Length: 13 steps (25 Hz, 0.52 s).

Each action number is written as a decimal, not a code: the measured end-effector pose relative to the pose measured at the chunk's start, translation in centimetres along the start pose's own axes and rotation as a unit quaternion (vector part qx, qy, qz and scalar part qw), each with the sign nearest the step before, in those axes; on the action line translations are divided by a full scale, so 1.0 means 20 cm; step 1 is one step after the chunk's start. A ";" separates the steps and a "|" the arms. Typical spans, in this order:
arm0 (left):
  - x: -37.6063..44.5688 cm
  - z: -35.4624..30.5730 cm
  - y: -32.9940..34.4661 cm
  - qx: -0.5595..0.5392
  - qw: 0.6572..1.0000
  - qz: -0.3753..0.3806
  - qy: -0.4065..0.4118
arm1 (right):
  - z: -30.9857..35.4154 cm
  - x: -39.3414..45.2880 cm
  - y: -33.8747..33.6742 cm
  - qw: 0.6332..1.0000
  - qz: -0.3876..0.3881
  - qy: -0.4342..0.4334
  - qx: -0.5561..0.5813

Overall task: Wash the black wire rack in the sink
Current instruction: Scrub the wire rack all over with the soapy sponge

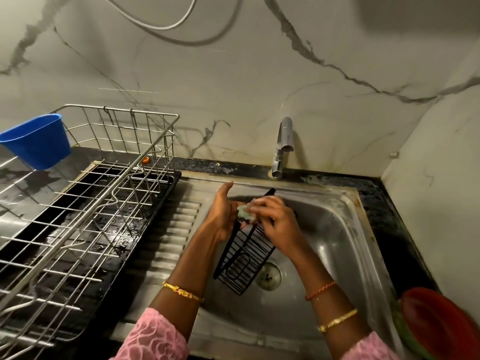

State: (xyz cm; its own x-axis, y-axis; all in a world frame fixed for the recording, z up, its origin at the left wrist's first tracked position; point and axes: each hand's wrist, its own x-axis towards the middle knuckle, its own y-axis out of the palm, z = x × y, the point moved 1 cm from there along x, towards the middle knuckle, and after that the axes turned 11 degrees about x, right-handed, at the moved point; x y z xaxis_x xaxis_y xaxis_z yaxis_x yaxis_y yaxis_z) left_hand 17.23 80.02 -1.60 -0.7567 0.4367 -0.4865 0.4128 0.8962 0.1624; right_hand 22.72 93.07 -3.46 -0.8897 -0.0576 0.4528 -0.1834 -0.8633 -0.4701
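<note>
Holding the black wire rack (244,258) tilted over the sink (337,229), the left hand (223,216) grips its top end. The right hand (275,219) has fingers (259,203) curled around a pale green sponge (245,211), pressing it on the rack.
</note>
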 end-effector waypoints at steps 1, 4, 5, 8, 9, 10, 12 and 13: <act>0.00 0.01 0.00 0.009 1.000 -0.017 0.009 | -0.02 0.04 -0.02 0.999 -0.015 0.045 -0.012; 0.01 0.03 -0.01 0.017 1.000 -0.025 0.007 | -0.02 0.08 -0.06 0.991 -0.026 0.125 -0.033; 0.02 0.03 -0.02 0.013 1.000 -0.020 0.002 | 0.01 0.05 -0.06 0.993 -0.018 0.116 -0.029; 0.03 0.04 -0.01 0.006 1.000 -0.013 -0.019 | 0.14 -0.10 0.01 0.999 0.033 0.039 -0.004; 0.04 0.05 -0.02 0.013 1.000 -0.014 -0.017 | 0.16 -0.13 0.03 0.999 0.047 0.023 -0.005; 0.04 0.06 -0.01 0.020 1.000 -0.004 -0.010 | 0.15 -0.11 0.02 0.999 0.046 0.017 -0.013; 0.04 0.06 -0.01 0.034 0.999 0.032 0.013 | 0.05 -0.03 -0.04 0.998 0.004 0.052 -0.038; 0.03 0.05 0.00 0.038 0.998 0.047 0.020 | 0.00 0.02 -0.09 0.995 -0.028 0.085 -0.047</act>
State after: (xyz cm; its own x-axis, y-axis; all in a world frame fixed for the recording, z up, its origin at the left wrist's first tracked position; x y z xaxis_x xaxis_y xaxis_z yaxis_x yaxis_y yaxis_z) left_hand 17.33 80.20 -2.76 -0.7314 0.5227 -0.4379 0.5195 0.8431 0.1387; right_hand 22.66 94.49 -2.37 -0.9337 0.0814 0.3487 -0.2653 -0.8114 -0.5208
